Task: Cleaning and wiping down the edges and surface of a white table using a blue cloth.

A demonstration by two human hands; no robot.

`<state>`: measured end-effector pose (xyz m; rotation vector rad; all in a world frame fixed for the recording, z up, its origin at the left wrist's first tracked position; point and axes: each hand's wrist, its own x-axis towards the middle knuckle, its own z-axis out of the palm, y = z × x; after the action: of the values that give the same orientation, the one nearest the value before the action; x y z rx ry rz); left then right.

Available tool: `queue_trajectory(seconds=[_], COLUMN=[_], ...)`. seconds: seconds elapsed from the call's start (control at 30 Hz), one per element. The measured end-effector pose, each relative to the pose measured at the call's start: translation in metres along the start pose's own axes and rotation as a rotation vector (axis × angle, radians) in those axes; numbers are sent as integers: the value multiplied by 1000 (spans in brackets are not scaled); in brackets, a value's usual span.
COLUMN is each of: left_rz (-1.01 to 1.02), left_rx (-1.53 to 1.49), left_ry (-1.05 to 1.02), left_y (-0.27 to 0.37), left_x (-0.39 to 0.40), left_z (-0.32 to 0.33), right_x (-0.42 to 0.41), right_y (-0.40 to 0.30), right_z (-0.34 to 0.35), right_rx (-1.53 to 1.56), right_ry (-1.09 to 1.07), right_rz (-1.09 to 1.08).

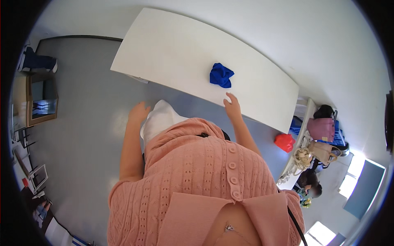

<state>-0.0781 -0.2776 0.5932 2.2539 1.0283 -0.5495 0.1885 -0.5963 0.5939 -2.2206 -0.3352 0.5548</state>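
Note:
A crumpled blue cloth (221, 75) lies on the white table (178, 49) before me. My right hand (232, 104) is over the table's near edge, just below the cloth, with its fingers apart and nothing in them; a small gap separates it from the cloth. Lower and to the left, my left hand (139, 111) hangs beside my white garment, over the grey floor. Its fingers are apart and it appears to hold nothing.
A red plastic bag (284, 142) is by the table's right end. Beyond it, a shelf holds a pink bag (321, 129), a beige handbag (320, 151) and other items. A wood-framed mirror (43, 100) stands at far left. Other people are partly visible at both sides.

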Motion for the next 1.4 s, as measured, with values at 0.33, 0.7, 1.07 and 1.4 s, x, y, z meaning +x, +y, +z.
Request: queue_trajectory(seconds=[0.33, 0.7, 1.07, 1.4], left_rz=[174, 698, 771, 711], left_rx=[-57, -369, -638, -195], left_ry=[-39, -37, 223, 386], left_y=[26, 177, 223, 187], left_x=[-2, 7, -7, 38], left_z=[-13, -40, -71, -140], right_x=[41, -4, -31, 28], right_y=[-34, -187, -182, -173], right_z=[36, -51, -99, -93], right_rx=[-623, 14, 242, -6], right_ry=[55, 218, 341, 431], right_rz=[-337, -480, -488, -418])
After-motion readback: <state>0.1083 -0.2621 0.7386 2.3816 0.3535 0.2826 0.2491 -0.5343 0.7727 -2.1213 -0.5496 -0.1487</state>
